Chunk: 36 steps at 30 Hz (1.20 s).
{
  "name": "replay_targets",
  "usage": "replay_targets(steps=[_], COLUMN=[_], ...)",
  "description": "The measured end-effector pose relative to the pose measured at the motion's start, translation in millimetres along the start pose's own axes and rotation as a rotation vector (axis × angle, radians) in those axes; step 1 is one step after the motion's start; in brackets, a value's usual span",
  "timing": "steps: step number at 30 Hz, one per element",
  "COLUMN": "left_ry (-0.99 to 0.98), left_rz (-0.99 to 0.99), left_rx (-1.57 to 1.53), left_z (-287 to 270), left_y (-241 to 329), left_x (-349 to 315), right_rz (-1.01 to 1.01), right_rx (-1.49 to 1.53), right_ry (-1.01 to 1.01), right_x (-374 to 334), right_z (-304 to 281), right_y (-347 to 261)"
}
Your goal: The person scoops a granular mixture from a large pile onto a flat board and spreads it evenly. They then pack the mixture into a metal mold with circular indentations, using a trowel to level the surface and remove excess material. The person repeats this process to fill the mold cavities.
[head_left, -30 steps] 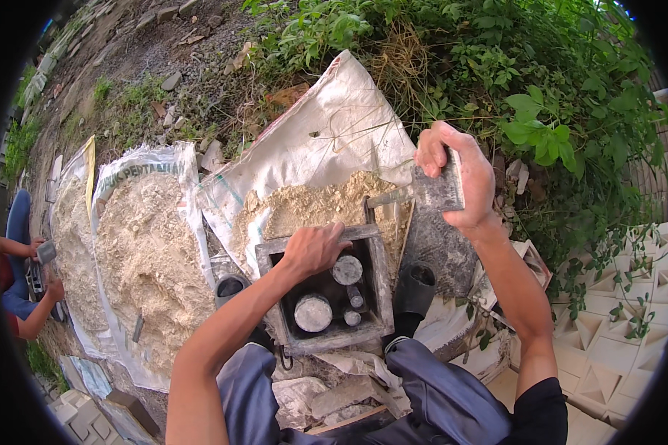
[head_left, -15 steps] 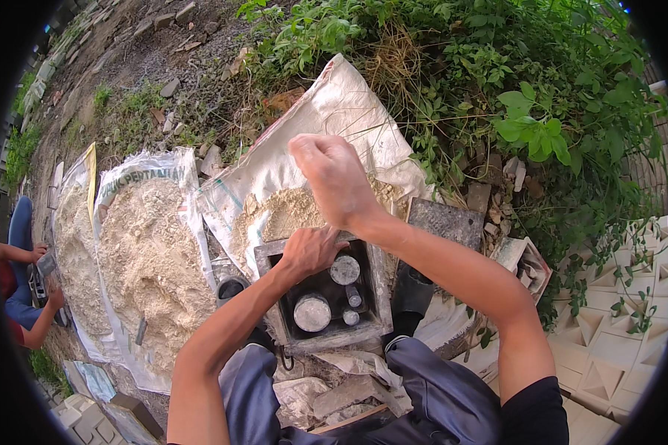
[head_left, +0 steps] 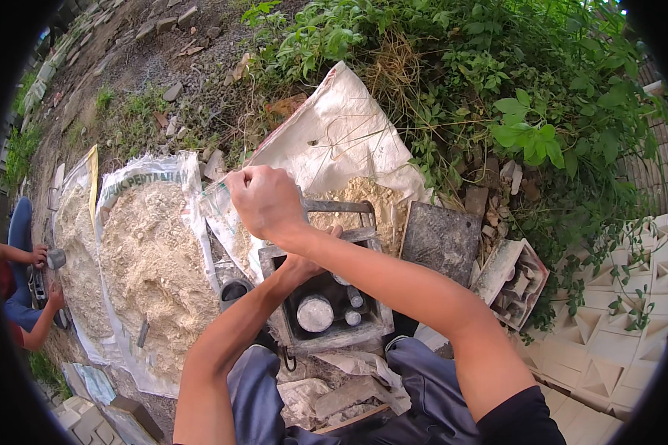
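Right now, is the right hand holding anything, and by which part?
Cannot be told: the right hand is curled, palm hidden, beside a flat grey bar.

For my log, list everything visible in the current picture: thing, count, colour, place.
Box: 1, grey, centre
Cylinders: 4 visible, pale grey, inside the box
Bent bar: 1, grey, by the box's far edge
Sacks: 3, white, left and beyond the box
Powder: heaps, beige, on the sacks
Strip: 1, dark grey, on a left heap
Panel: 1, dark grey, right of the box
Rubble container: 1, pale, farther right
Patterned blocks: several, cream, far right
Plants: many, green, upper right
Co-worker: 1, blue trousers, far left
Trousers: 1 pair, blue-grey, bottom
Left hand: 1, bare, at the box, partly hidden
Right hand: 1, bare, raised left of the bar; grip hidden
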<state>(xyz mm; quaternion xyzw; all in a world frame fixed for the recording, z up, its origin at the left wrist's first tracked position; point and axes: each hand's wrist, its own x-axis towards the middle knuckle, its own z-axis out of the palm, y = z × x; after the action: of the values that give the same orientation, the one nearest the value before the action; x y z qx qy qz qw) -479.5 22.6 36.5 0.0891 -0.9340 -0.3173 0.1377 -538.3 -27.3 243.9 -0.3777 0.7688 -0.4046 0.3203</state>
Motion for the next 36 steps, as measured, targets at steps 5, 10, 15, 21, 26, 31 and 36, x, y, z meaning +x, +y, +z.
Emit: replay_targets(steps=[5, 10, 15, 21, 26, 31, 36], left_ry=[-0.028, -0.233, -0.115, -0.162, -0.22, -0.224, -0.169], left_rz=[0.037, -0.099, -0.051, -0.095, -0.136, -0.16, -0.096], left_rx=[0.067, 0.146, 0.116, 0.102, 0.095, 0.089, 0.106], left_z=[-8, -31, -38, -46, -45, -45, -37], left_y=[3, 30, 32, 40, 41, 41, 39], left_x=[7, 25, 22, 25, 30, 27, 24], right_rz=[-0.038, -0.022, -0.088, -0.065, -0.089, -0.123, -0.131], right_rx=[-0.02, -0.065, -0.144, -0.14, -0.22, -0.18, -0.196], right_ry=[0.027, 0.037, 0.069, 0.085, 0.11, 0.202, 0.119], right_x=[1, 7, 6, 8, 11, 10, 12], right_z=[12, 31, 52, 60, 72, 83, 83], right_y=[2, 13, 15, 21, 28, 31, 42])
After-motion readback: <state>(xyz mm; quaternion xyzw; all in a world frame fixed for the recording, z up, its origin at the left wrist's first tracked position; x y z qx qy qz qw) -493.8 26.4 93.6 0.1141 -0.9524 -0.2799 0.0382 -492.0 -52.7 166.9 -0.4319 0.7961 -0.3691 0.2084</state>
